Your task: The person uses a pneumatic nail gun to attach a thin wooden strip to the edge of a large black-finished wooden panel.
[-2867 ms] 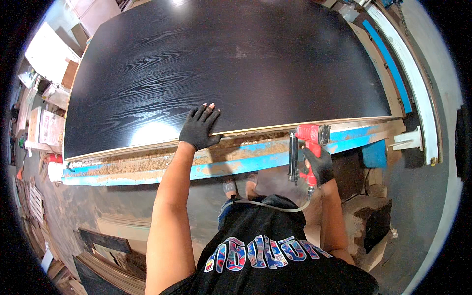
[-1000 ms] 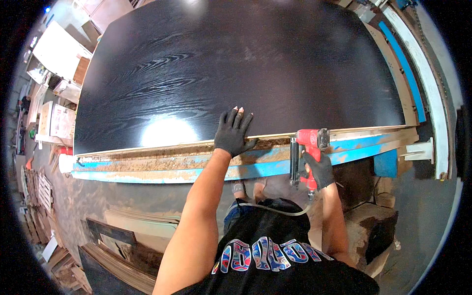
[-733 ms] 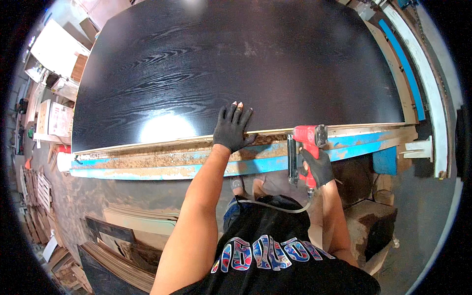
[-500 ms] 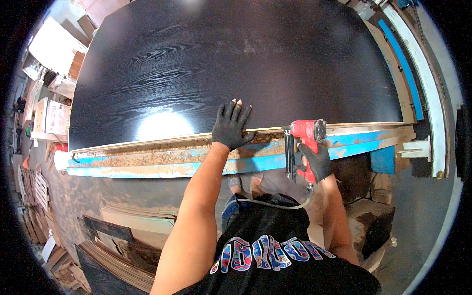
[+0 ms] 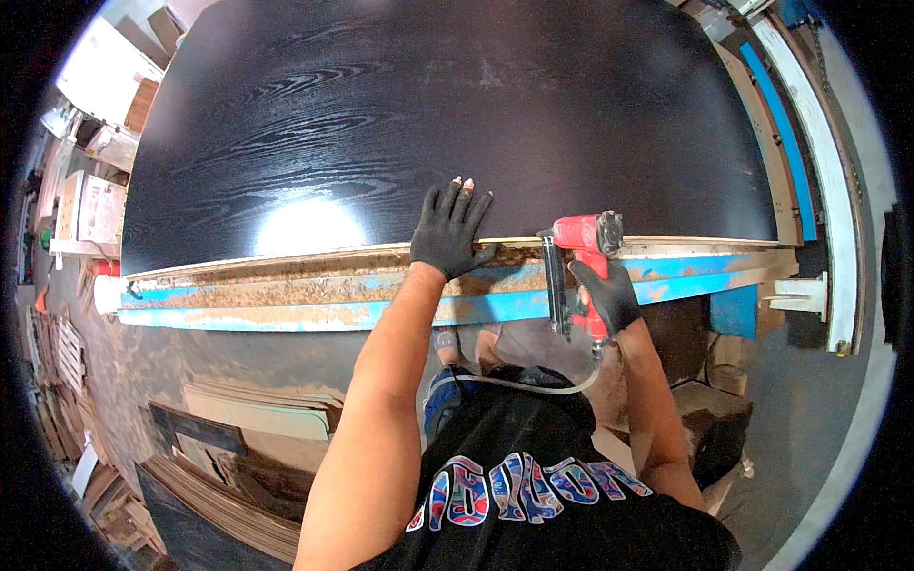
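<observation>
A large dark wood-grain panel lies flat in front of me. My left hand, in a dark glove with some fingertips bare, rests open on its near edge with the fingers spread. My right hand, also gloved, is closed round the handle of a red nail gun. The gun's nose is at the panel's near edge, to the right of my left hand; whether it touches cannot be told. A pale air hose runs from the base of the gun's handle toward my body.
Under the panel's near edge runs a worn blue beam with bare brown patches. Stacked boards lean at the lower left. A white metal rail stands along the right, and wooden pallets lie at the far left.
The nail gun in my right hand has moved up slightly and a little left, toward the panel's edge. My left hand stays spread on the panel. The whole view has shifted slightly.
</observation>
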Demonstrator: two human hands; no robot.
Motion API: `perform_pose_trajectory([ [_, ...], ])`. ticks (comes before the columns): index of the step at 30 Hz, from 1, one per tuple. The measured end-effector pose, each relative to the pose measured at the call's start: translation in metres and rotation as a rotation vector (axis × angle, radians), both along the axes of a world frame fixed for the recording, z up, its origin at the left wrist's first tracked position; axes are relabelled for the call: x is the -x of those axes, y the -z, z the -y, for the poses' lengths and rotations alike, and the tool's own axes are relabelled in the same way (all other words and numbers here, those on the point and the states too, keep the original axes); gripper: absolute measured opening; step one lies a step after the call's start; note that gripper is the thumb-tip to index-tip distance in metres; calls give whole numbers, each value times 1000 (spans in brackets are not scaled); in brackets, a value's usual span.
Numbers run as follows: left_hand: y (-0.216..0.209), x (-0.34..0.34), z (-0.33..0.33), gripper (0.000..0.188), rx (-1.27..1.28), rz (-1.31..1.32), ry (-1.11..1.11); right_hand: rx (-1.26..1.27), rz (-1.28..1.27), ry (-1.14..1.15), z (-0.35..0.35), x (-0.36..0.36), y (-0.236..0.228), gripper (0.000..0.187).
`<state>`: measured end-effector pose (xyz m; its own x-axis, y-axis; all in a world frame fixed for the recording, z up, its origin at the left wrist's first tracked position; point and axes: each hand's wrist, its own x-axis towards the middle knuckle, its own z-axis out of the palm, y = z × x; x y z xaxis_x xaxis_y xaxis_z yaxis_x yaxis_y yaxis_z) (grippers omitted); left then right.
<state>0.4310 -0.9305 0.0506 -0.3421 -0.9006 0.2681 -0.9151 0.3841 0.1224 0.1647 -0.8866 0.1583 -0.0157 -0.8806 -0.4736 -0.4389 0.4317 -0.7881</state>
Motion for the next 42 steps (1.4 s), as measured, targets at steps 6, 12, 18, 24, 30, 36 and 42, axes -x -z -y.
perform_pose_trajectory([
  [6,-1,0,0,80,-28,12,-7,-8,2,-19,1,3,5,19],
  [12,2,0,2,77,70,-66,15,2,5,-7,1,2,7,18],
  [18,1,0,1,79,62,-63,18,12,-50,-29,1,1,6,17],
  [24,2,1,1,78,77,-74,23,20,-36,-18,0,0,6,17],
  [30,3,0,1,77,76,-97,23,27,1,-7,-1,-2,3,18],
  [36,0,0,2,81,-26,5,2,87,-36,-26,-2,4,10,21],
  [42,2,-2,0,79,59,-99,28,64,-35,-7,-3,1,0,24],
])
